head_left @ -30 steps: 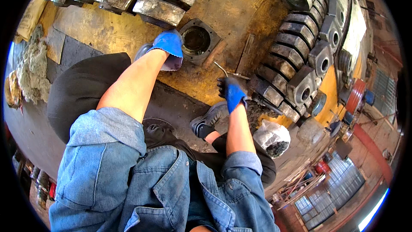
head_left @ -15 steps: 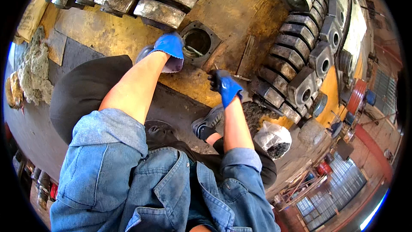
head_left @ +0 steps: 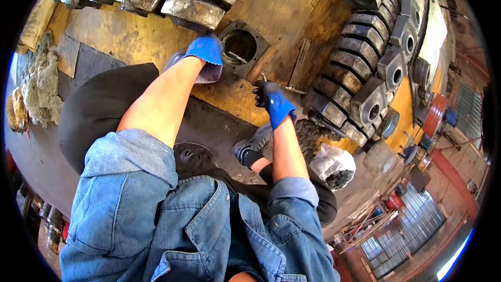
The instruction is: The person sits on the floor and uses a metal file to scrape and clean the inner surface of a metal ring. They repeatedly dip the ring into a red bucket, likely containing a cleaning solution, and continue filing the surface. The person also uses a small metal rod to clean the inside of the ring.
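Note:
My left hand, in a blue glove, reaches down beside a square metal block with a round bore. Its fingers are hidden beyond the glove's cuff. A light strip of metal shows inside the bore. To the right of the block, my right hand, in a blue and black glove, is closed with its fingers curled. Thin metal pokes up just past these fingers, and a slim metal rod runs out to the right of the glove. What exactly the fingers grip is not clear.
Thick curved metal segments lie at the far left, and stacked metal blocks line the right. A flat bar rests on the stained yellow floor. Nearby are a white plastic bag and a clump of rags. My shoe is close to my right forearm.
The view has shifted slightly, so the block and the metal parts sit a little higher. Both hands keep nearly the same places beside the block.

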A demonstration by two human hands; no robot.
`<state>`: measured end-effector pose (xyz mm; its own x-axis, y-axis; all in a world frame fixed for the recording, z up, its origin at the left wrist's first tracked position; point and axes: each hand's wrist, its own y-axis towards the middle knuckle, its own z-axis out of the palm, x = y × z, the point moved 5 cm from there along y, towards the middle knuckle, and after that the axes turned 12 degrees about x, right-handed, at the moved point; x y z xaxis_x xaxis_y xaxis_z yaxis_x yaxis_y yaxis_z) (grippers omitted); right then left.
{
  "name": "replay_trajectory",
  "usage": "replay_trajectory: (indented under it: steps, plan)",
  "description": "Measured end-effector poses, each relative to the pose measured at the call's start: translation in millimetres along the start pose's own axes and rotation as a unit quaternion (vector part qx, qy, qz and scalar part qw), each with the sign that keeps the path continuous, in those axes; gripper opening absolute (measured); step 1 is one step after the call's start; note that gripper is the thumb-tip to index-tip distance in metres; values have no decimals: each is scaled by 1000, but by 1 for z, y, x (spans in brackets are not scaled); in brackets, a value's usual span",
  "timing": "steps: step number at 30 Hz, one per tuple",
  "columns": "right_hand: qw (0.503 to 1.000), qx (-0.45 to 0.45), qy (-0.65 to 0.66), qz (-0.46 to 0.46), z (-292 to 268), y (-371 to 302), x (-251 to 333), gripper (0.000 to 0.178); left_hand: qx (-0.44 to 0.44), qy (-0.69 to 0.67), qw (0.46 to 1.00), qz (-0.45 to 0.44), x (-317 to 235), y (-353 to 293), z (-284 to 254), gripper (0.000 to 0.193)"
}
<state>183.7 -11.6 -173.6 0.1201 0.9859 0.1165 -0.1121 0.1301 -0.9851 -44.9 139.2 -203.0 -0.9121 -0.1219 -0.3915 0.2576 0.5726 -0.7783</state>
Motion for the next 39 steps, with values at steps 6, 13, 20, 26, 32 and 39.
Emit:
replay_trajectory:
  steps: [6, 13, 20, 26, 32, 39]
  plan:
    - [999, -46, 1, 29, -62, -5, -28, 21, -7, -3, 1000, -2, 13, 15, -2, 31]
    - [1000, 5, -6, -4, -24, 2, -7, 21, 38, 4, 999, -3, -1, 7, 3, 33]
    - [1000, -12, -9, -18, -44, 9, -21, 23, 32, 5, 999, -5, -12, -1, -3, 32]
    - [1000, 6, -10, 1, -36, 12, -20, 20, 28, 66, 997, 29, 22, 22, 3, 33]
    - [995, -89, -23, 28, -113, -11, -53, 25, 21, -9, 998, -51, 28, 23, 4, 34]
    - [977, -181, 86, -74, -101, 3, -52, 27, 40, -2, 999, -15, 4, 2, -9, 32]
